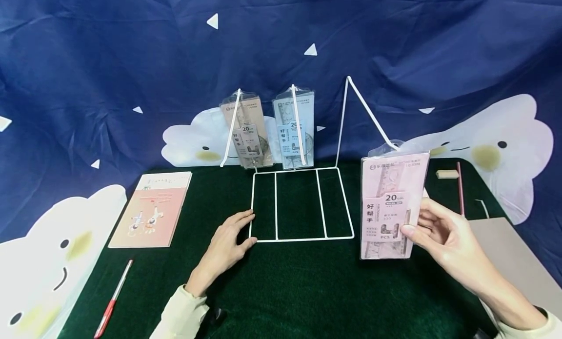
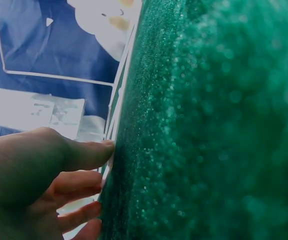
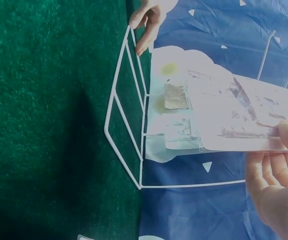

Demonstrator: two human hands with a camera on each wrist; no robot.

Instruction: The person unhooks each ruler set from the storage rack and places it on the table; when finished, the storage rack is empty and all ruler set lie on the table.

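Note:
In my right hand (image 1: 452, 241) is a pink ruler set pack (image 1: 391, 207), pinched at its lower right edge between thumb and fingers. The pack hangs upright in front of the right prong of a white wire rack (image 1: 303, 239), its clear top tab overlapping that prong's tip in the head view. My left hand (image 1: 226, 241) rests at the rack's left base corner, thumb and fingertips against the wire. A brown ruler set pack (image 1: 252, 134) hangs on the left prong and a blue ruler set pack (image 1: 285, 129) on the middle one.
A pink notebook (image 1: 147, 212) and a red-and-white pen (image 1: 113, 300) lie to the left on the green cloth. At the right are an eraser (image 1: 447, 174), a dark red pencil (image 1: 460, 188) and a grey board (image 1: 518, 256). A blue curtain (image 1: 131, 61) stands behind.

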